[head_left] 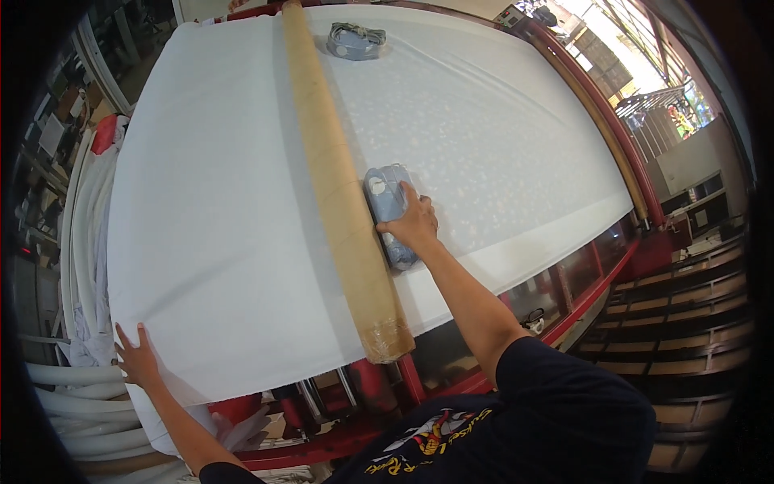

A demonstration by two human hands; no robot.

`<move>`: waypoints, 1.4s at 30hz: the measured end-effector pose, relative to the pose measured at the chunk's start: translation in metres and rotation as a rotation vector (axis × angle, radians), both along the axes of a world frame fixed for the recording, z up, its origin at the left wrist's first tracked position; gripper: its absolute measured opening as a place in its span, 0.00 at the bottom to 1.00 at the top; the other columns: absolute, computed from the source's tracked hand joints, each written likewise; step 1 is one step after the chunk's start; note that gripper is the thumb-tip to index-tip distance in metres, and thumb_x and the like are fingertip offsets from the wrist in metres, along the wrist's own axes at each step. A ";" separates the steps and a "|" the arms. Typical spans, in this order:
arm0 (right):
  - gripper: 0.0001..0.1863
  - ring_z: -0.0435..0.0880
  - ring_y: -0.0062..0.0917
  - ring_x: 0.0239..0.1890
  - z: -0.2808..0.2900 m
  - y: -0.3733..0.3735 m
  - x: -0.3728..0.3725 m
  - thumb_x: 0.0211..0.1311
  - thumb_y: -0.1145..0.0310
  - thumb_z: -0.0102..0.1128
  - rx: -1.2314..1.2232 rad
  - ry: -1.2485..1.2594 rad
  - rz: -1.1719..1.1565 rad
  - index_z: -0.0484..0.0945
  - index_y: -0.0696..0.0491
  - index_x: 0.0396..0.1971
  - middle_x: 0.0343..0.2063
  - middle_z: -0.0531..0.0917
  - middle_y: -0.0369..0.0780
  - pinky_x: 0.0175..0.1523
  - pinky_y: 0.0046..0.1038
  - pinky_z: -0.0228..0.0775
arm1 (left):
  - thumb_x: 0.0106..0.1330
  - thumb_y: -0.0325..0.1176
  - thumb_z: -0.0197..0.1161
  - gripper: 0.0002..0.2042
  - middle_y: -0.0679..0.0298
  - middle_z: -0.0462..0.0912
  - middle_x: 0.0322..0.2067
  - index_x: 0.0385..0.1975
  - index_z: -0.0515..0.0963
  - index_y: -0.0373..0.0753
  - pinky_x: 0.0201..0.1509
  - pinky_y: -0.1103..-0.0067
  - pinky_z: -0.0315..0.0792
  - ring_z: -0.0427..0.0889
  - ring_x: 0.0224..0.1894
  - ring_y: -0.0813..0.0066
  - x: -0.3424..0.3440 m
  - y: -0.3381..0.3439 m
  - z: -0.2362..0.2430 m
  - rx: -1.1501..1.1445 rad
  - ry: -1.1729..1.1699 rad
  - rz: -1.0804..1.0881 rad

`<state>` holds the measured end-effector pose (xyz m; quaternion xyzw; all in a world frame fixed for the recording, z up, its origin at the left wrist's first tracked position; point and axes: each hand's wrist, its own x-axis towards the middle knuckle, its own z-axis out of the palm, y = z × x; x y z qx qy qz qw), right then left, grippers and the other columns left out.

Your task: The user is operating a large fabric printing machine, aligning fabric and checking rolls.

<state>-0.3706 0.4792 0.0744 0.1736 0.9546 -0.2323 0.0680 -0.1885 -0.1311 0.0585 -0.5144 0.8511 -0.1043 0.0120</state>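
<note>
A wide white sheet of fabric point(210, 161) is spread over a red-framed table. Across it, from the far edge to the near edge, lies a long tan cardboard tube point(330, 177) with clear wrap at its near end. My right hand point(415, 222) grips a grey-blue block wrapped in clear plastic point(385, 184), thumb and fingers spread across its top. This block rests on the fabric, just right of the tube. At the fabric's left near edge, my left hand point(137, 360) lies with its fingers apart.
A similar wrapped grey block point(355, 42) sits at the far end, right of the tube. A roller point(592, 113) runs along the table's right side. White rolls point(89, 411) are stacked at the left. Dark slatted racking point(685, 347) stands at the lower right.
</note>
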 end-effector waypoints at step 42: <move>0.49 0.67 0.49 0.70 -0.046 0.365 0.360 0.59 0.69 0.69 0.108 0.529 -0.408 0.50 0.47 0.77 0.68 0.66 0.52 0.72 0.41 0.63 | 0.78 0.46 0.54 0.31 0.44 0.58 0.74 0.76 0.57 0.40 0.78 0.54 0.51 0.54 0.77 0.44 0.105 0.186 -0.065 0.061 0.848 -0.731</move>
